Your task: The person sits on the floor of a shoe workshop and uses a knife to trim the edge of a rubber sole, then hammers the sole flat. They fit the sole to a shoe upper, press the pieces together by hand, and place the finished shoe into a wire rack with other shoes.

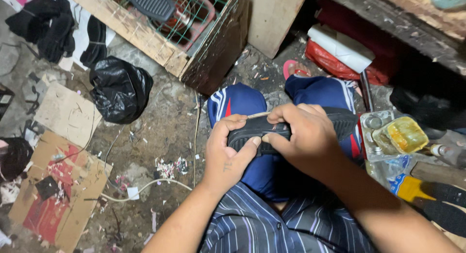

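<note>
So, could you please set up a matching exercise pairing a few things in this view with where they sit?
Things:
1. black shoe sole
2. black plastic bag
3. yellow tub
4. cardboard sheet

Places:
A. on the floor below the wooden crate
B. at the person's right side, in a clear tray
C. held by both hands over the lap
D. flat on the floor at far left

Pairs: 1-C, 2-A, 3-B, 4-D

Both hands cover the middle of the black shoe sole (pixel 286 129), the brush (pixel 427 192) runs off the right edge, the black bundle (pixel 14 158) is cut by the left edge, and the tub (pixel 405 134) contents stay unclear.
</note>
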